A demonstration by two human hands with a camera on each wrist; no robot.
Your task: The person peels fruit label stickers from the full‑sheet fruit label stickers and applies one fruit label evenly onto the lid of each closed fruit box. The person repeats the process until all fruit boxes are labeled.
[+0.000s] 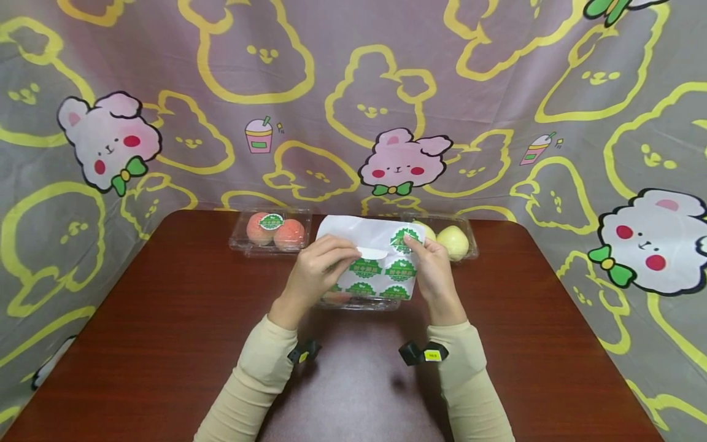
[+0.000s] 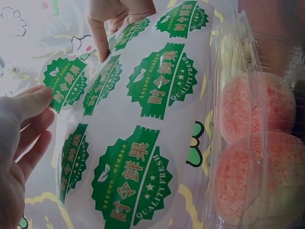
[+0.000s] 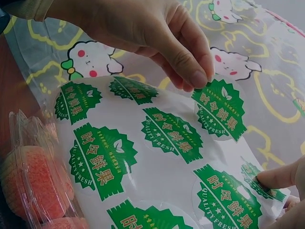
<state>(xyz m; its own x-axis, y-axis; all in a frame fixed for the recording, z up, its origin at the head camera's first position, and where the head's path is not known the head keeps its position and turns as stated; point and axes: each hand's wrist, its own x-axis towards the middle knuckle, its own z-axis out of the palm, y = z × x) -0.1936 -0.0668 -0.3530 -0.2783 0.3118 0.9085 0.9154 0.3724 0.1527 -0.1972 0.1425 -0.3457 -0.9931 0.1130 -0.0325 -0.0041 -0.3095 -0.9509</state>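
My left hand [image 1: 317, 270] pinches a round green-and-white sticker [image 3: 220, 109] between thumb and fingertips. In the head view only the sticker's white back faces up, and its lower part is close to the sheet. The white sticker sheet [image 1: 353, 228], with several green "QUALITY FRESH" labels, is held up above the table. My right hand [image 1: 438, 276] grips the sheet's right edge, its thumb on a label. Behind and below the sheet stands a clear plastic box [image 1: 361, 304], mostly hidden in the head view. Pinkish-red round fruits [image 2: 255, 107] show inside it in both wrist views.
A clear box [image 1: 236, 236] with two pinkish-red fruits and a green label on top stands at the back left. Another clear box [image 1: 473, 244] with pale yellow-green fruits is at the back right, partly hidden. A patterned curtain [image 1: 315, 61] surrounds the brown table [image 1: 166, 344].
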